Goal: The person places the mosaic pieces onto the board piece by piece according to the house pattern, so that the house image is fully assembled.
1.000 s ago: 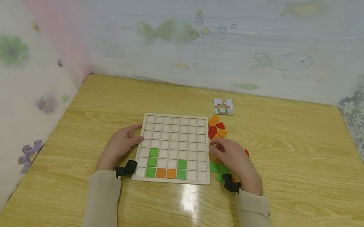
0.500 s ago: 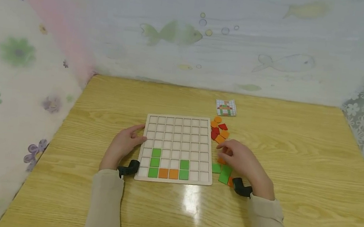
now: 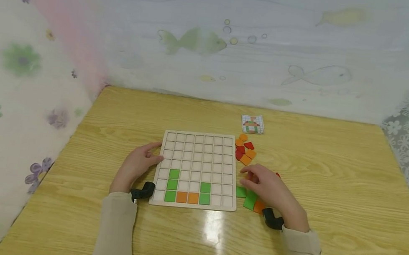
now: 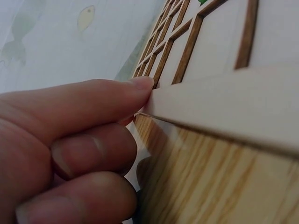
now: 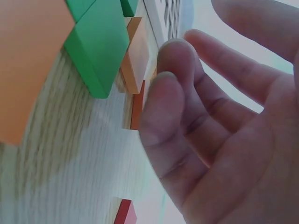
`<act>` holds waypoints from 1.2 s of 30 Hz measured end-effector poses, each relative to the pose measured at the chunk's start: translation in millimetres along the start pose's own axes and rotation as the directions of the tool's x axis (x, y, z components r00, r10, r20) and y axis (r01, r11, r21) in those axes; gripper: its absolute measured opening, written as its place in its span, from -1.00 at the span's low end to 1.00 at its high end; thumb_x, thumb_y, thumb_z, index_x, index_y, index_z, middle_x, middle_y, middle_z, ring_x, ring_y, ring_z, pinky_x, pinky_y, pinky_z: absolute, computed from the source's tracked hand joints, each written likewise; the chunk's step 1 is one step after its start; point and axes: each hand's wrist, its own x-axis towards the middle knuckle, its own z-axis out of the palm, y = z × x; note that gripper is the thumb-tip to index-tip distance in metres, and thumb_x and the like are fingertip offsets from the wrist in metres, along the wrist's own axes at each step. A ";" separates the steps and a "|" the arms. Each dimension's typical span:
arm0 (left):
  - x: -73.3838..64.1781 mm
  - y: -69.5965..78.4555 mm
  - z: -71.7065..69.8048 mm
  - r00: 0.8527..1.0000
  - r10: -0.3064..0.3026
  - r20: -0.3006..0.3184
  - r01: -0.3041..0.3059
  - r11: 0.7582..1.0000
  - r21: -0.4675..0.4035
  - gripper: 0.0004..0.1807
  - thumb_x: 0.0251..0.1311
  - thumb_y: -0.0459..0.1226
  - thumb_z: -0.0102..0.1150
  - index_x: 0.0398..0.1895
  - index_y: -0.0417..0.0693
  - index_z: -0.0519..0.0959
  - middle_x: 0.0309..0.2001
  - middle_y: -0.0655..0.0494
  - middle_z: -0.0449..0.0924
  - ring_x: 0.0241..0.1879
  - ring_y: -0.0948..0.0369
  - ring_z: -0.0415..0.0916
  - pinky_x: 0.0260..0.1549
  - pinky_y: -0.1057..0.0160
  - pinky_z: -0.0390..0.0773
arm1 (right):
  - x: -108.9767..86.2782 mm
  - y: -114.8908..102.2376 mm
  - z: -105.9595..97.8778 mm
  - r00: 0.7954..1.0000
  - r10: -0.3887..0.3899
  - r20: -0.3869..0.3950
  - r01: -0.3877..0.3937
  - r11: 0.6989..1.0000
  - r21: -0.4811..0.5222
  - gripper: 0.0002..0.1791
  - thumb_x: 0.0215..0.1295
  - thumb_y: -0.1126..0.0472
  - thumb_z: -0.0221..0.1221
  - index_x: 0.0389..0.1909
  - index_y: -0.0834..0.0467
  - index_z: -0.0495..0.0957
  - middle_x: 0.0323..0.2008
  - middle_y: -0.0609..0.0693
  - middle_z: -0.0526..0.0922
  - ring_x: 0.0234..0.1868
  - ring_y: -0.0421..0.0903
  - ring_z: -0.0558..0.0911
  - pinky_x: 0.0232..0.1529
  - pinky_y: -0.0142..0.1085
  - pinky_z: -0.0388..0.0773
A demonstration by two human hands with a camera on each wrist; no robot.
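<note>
A pale wooden grid board [image 3: 193, 147] lies on the table, with green tiles [image 3: 172, 185] and orange tiles [image 3: 187, 197] set in its near rows. My left hand [image 3: 137, 165] holds the board's left edge. In the left wrist view a fingertip [image 4: 141, 84] presses on the rim while the other fingers [image 4: 100, 196] curl below. Right of the board, my right hand [image 3: 269, 187] hovers over loose tiles, fingers loosely bent and nothing seen between them. Green tiles [image 5: 100, 46] and an orange tile [image 5: 25, 60] lie beside that hand in the right wrist view.
A small printed pattern card [image 3: 252, 124] lies behind the loose pieces. Orange discs [image 3: 243, 137], red pieces [image 3: 240, 152] and orange squares [image 3: 246, 160] sit along the board's right side. Painted walls border the wooden table [image 3: 328, 167].
My right hand has drawn slightly right, away from the board's edge, uncovering more of the green and orange tiles. The left hand stays at the board, and the tiles in it are unchanged.
</note>
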 end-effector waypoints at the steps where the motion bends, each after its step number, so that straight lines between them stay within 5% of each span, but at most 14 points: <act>1: -0.3 -0.6 -0.4 1.000 0.002 0.000 -0.002 1.000 0.000 -0.38 0.08 0.04 0.12 0.26 0.31 0.25 -0.36 0.04 0.50 -0.30 0.13 0.35 -0.23 0.16 0.31 | 0.1 -0.3 0.2 1.000 -0.001 0.004 0.001 1.000 0.001 -0.72 0.18 0.02 0.14 -0.13 0.04 0.51 -0.48 -0.15 0.43 -0.45 -0.19 0.40 -0.38 -0.31 0.37; 15: -0.9 0.1 -0.8 1.000 0.009 0.003 -0.009 0.999 -0.036 -0.38 0.09 0.02 0.13 0.26 0.30 0.25 -0.31 0.05 0.53 -0.26 0.13 0.36 -0.17 0.13 0.31 | -4.2 -4.1 1.6 0.981 0.040 0.189 -0.032 0.999 -0.043 -0.76 0.10 0.15 0.22 -0.18 0.06 0.52 -0.57 -0.13 0.39 -0.51 -0.20 0.36 -0.45 -0.34 0.30; 24: -1.5 1.9 0.0 1.000 0.023 0.007 -0.023 0.999 -0.034 -0.40 0.10 0.00 0.12 0.26 0.28 0.26 -0.39 0.07 0.52 -0.35 0.15 0.36 -0.25 0.18 0.30 | -5.3 -11.9 10.0 0.985 0.117 0.123 -0.103 0.988 -0.114 -0.77 0.03 0.21 0.27 -0.25 0.05 0.51 -0.61 -0.11 0.36 -0.55 -0.18 0.34 -0.49 -0.33 0.29; 36: -2.0 -0.9 1.1 1.000 0.002 -0.009 -0.003 0.998 -0.059 -0.40 0.09 0.00 0.13 0.25 0.29 0.26 -0.35 0.07 0.51 -0.31 0.14 0.35 -0.24 0.18 0.31 | -3.5 -16.7 12.5 0.991 0.102 0.086 -0.087 0.983 -0.159 -0.74 -0.05 0.23 0.32 -0.34 0.05 0.45 -0.56 -0.12 0.37 -0.53 -0.19 0.34 -0.48 -0.33 0.31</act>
